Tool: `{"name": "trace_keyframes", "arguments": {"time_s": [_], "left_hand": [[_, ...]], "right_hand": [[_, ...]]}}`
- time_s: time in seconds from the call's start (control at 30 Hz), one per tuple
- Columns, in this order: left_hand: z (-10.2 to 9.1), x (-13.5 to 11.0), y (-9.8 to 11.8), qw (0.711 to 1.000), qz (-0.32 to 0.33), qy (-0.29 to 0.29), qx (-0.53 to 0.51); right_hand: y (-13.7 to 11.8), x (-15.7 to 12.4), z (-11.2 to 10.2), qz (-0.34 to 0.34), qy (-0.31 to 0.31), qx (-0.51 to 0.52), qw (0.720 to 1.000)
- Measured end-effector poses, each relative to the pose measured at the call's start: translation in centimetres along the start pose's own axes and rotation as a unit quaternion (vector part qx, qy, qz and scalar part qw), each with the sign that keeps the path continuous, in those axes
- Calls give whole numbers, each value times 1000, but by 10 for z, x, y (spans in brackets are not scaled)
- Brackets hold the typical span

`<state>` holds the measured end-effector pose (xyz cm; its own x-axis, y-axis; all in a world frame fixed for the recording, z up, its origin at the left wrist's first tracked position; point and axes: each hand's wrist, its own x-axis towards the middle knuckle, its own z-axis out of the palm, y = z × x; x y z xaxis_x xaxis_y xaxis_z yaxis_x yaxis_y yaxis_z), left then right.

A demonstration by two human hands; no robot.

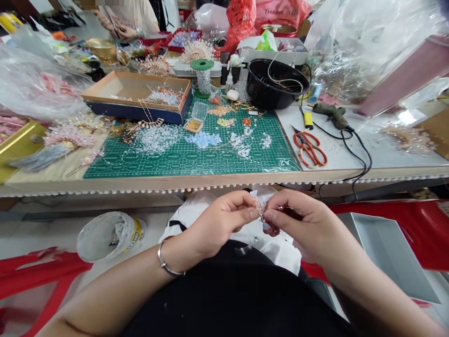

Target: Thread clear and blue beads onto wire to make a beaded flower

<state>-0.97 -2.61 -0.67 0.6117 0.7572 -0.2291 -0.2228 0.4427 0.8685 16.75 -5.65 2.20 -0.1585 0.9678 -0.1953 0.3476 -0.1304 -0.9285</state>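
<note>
Right over your lap, your left hand point(219, 224) and right hand point(301, 222) are both pinching a tiny pale beaded wire sprig point(261, 210) between the fingertips, so it's held tight from both sides. You've got a silver metal bangle point(168, 262) on your left wrist. Up at 12 o'clock there's a green gridded cutting mat point(189, 164) scattered with clear beads. Around 1 o'clock, orange-handled steel scissors point(308, 150) lie just beside a green hot glue gun point(331, 116).
</note>
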Motion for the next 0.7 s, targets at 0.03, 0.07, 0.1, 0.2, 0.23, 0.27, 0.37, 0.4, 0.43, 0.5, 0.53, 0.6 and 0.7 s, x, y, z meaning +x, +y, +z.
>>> {"name": "trace_keyframes", "arguments": {"time_s": [0.03, 0.07, 0.1, 0.2, 0.23, 0.27, 0.37, 0.4, 0.43, 0.5, 0.53, 0.6, 0.7], "left_hand": [[0, 0, -1, 999, -11, -5, -29], [0, 1, -1, 999, -17, -11, -50], [0, 1, -2, 998, -20, -18, -63], [2, 2, -1, 998, -16, -25, -60], [2, 2, -1, 998, -13, -18, -53], [2, 2, -1, 999, -10, -6, -46], [3, 1, -1, 999, -7, 27, -30], [3, 1, -1, 999, -8, 33, -26], [3, 0, -1, 999, -8, 36, -23], [4, 0, 0, 999, -7, 36, -19], [5, 0, 0, 999, -8, 38, -16], [5, 0, 2, 999, -19, 38, -8], [6, 0, 4, 998, -50, 32, -1]], "right_hand": [[3, 2, -1, 26, -21, 73, 997], [7, 4, -2, 45, -39, 135, 989], [9, 6, -2, 61, -55, 181, 980], [10, 8, -5, 81, -75, 218, 970], [9, 7, -7, 71, -69, 192, 976], [6, 5, -8, 54, -56, 147, 986], [-4, -4, -14, -34, 27, -44, 998], [-6, -7, -16, -70, 63, -97, 991], [-8, -10, -18, -102, 93, -137, 981], [-8, -13, -20, -147, 121, -193, 962], [-7, -14, -22, -158, 117, -215, 957], [-5, -14, -24, -175, 86, -257, 947], [-8, -14, -28, -213, 46, -303, 928]]}}
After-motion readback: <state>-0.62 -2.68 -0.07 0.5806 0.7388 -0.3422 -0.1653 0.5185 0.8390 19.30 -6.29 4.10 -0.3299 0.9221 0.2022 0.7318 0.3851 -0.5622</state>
